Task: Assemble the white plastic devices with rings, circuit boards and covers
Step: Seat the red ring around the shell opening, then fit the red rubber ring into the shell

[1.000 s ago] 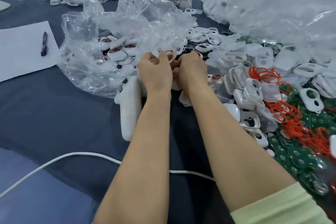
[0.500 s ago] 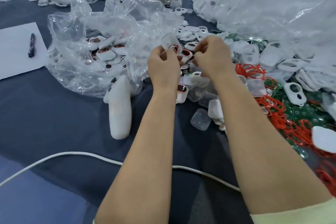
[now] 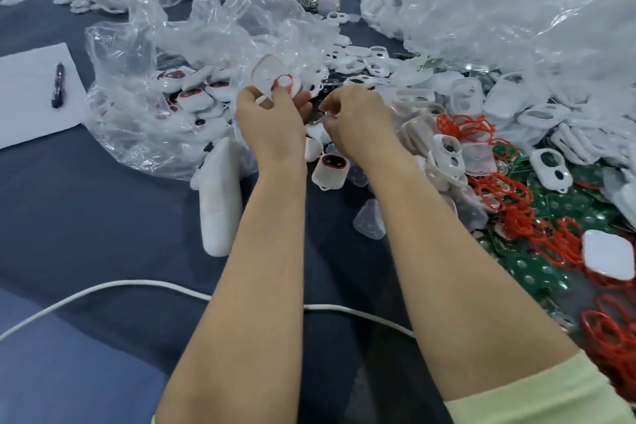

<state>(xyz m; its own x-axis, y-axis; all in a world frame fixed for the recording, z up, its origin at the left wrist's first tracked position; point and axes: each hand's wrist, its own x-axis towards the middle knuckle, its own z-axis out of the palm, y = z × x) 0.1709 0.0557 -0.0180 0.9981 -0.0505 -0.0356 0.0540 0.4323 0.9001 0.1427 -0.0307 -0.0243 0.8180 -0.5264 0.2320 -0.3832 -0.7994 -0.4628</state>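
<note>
My left hand (image 3: 272, 117) holds a white plastic device (image 3: 272, 77) with a red ring showing at its round opening, raised above the table. My right hand (image 3: 358, 113) is beside it with fingers curled, pinching a small clear part (image 3: 318, 117) that is hard to make out. Below the hands an assembled white device (image 3: 330, 170) with a red ring lies on the blue cloth. Red rings (image 3: 509, 213), green circuit boards (image 3: 564, 213) and white covers (image 3: 444, 155) are heaped to the right.
An open clear bag (image 3: 144, 103) with several finished devices sits to the left. A white handheld tool (image 3: 218, 196) lies near it. A white cable (image 3: 103, 289) crosses the cloth. Paper with a pen (image 3: 57, 86) is far left. Big bags (image 3: 516, 17) of parts fill the back right.
Both hands moved apart slightly. The left hand now shows the white device tilted up with its red ring, and the right hand dropped a little lower beside it.
</note>
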